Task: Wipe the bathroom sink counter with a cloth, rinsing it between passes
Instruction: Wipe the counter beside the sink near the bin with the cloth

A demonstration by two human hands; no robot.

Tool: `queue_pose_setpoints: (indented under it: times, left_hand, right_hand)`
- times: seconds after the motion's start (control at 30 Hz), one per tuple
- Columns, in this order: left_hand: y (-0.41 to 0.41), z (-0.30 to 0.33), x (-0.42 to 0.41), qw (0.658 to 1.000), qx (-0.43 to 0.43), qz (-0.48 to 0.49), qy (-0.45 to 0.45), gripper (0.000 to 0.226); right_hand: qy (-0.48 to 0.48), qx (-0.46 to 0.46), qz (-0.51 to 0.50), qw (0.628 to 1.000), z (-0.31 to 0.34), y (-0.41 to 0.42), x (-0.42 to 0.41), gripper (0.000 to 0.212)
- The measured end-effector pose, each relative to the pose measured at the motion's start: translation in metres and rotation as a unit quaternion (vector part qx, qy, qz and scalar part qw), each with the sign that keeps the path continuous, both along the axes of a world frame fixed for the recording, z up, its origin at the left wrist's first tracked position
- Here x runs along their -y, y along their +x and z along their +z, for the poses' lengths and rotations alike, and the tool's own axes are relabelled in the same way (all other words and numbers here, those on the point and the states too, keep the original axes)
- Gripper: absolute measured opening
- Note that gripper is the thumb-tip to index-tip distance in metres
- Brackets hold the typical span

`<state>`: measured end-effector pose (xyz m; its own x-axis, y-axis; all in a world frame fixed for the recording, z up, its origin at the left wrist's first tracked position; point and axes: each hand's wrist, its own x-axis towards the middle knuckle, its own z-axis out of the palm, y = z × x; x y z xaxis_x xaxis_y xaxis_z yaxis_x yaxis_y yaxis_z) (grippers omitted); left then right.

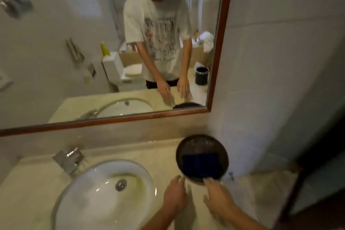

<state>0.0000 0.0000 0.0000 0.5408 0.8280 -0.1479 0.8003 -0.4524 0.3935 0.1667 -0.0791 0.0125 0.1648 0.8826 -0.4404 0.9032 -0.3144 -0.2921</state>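
Observation:
A folded dark blue cloth [200, 166] lies inside a round dark bowl [201, 141] on the beige stone counter [141, 153], right of the white oval sink [93, 198]. My left hand [174, 193] hovers over the counter just short of the bowl's near rim, fingers spread and holding nothing. My right hand [217, 195] reaches to the bowl's near edge, fingertips at the cloth's lower corner; the blur hides whether they pinch it.
A chrome faucet [68, 159] stands behind the sink, with a metal drain plug [120, 184] in the basin. A wood-framed mirror [112, 119] fills the wall above. A tiled wall [280, 80] closes the right side beside the bowl.

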Motion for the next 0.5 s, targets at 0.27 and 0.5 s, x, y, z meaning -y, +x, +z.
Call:
queue_pose_setpoints:
  times: [0.27,0.5]
  left_hand:
    - [0.082,-0.031,-0.067,0.997,-0.062,-0.037,-0.016,0.065]
    - [0.113,-0.067,-0.108,0.961,-0.219,-0.162,0.054,0.095]
  right_hand:
    - [0.080,0.089,0.052,0.991,-0.038,0.065,-0.077,0.071]
    - [0.082,0.129,0.162,0.975,-0.088,0.098,-0.119,0.090]
